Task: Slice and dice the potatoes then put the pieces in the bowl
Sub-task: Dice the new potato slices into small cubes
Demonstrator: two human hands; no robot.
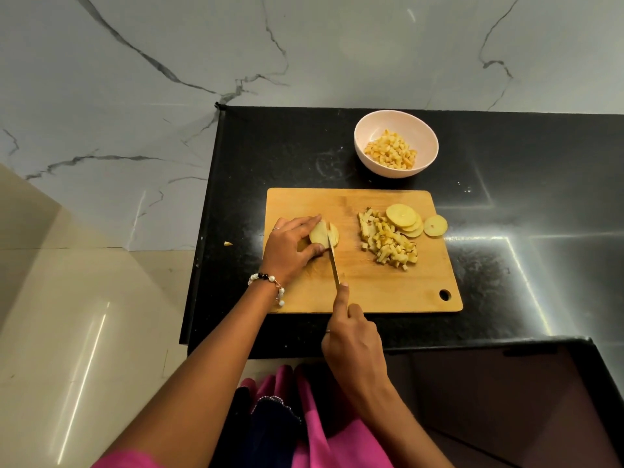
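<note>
Two hands are working: your right hand point(354, 346) is gripping the knife point(333, 261), blade cutting into the potato point(319, 234) your left hand point(290, 246) is clamping on the cutting board point(371, 292). Diced pieces point(388, 243) and slices point(405, 219) are lying right; farther on the counter point(506, 163), the bowl point(395, 143) is holding cubes.

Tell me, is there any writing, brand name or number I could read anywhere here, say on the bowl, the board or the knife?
None: no readable text shows on the pale pink round bowl, the rectangular wooden cutting board or the thin steel knife blade.
</note>
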